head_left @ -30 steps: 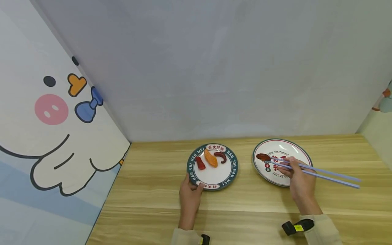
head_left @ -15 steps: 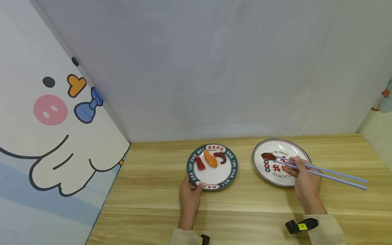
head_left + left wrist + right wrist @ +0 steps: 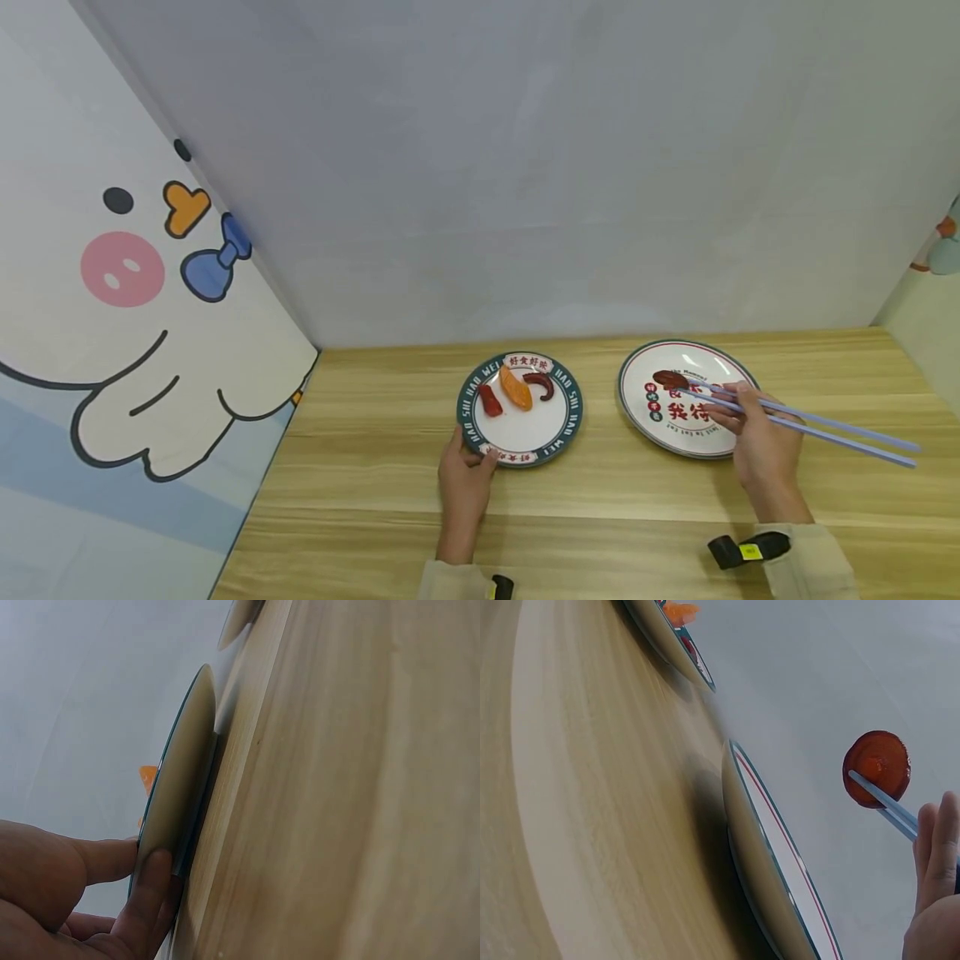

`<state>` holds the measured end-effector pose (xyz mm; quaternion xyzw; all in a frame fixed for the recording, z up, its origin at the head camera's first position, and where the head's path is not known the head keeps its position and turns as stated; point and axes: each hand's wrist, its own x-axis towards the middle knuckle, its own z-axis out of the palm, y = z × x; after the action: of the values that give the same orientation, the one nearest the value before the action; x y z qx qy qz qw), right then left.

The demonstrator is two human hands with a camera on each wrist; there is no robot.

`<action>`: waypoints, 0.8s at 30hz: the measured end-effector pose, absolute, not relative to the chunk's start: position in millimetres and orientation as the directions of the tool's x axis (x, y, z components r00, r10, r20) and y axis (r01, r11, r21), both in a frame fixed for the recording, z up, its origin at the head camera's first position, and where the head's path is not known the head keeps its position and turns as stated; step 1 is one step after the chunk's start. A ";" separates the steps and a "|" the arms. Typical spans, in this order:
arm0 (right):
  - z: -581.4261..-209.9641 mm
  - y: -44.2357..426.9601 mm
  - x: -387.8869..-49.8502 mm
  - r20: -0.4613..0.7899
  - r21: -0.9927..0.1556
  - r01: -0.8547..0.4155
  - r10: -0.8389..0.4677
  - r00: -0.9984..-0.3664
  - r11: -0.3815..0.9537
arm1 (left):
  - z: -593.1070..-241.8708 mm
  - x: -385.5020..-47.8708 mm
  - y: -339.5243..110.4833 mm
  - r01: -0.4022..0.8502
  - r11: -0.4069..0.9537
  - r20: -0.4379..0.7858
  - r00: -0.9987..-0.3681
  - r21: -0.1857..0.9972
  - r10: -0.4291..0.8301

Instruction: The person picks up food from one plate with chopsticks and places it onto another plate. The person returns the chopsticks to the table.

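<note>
My left hand (image 3: 467,479) grips the near-left rim of a green-rimmed plate (image 3: 528,432). In the left wrist view the thumb lies at the plate's edge and fingers press its underside (image 3: 180,772). Red, orange and dark curled food pieces lie on it. My right hand (image 3: 767,442) holds a pair of pale blue chopsticks (image 3: 840,424). Their tips pinch a round brown-red food slice (image 3: 669,381) above the white plate (image 3: 686,354) with red lettering. The right wrist view shows the slice (image 3: 877,754) raised clear of that plate's rim (image 3: 780,847).
Both plates stand on a wood-grain table (image 3: 360,467), near its back edge, with a gap between them. A pale wall (image 3: 562,208) rises behind. At the left is a panel with a cartoon face (image 3: 150,333). Another edge shows beneath the right plate (image 3: 754,900).
My right hand has moved to the right, carrying the chopsticks and the brown-red slice further in over the right plate. My left hand and its plate have stayed in place.
</note>
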<state>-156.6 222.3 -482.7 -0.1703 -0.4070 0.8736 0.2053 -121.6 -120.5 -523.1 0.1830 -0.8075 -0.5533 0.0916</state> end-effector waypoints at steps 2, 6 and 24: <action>-481.5 224.9 -156.5 -0.132 -0.785 -0.216 0.499 -0.857 -0.580 | -522.5 -121.2 -120.5 -0.197 0.323 -0.057 -0.917 0.926 -0.395; -480.3 230.0 -157.6 -0.123 -0.782 -0.227 0.501 -0.857 -0.580 | -522.0 -121.3 -120.5 -0.200 0.323 -0.060 -0.917 0.925 -0.395; -480.6 249.4 -162.9 -0.211 -0.740 -0.221 0.530 -0.821 -0.636 | -520.8 -120.4 -120.3 -0.209 0.334 -0.064 -0.916 0.919 -0.396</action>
<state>-162.9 249.4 -480.6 -0.2093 -0.3696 0.8799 0.2132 -120.4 -120.3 -520.8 0.1861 -0.8122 -0.5462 0.0857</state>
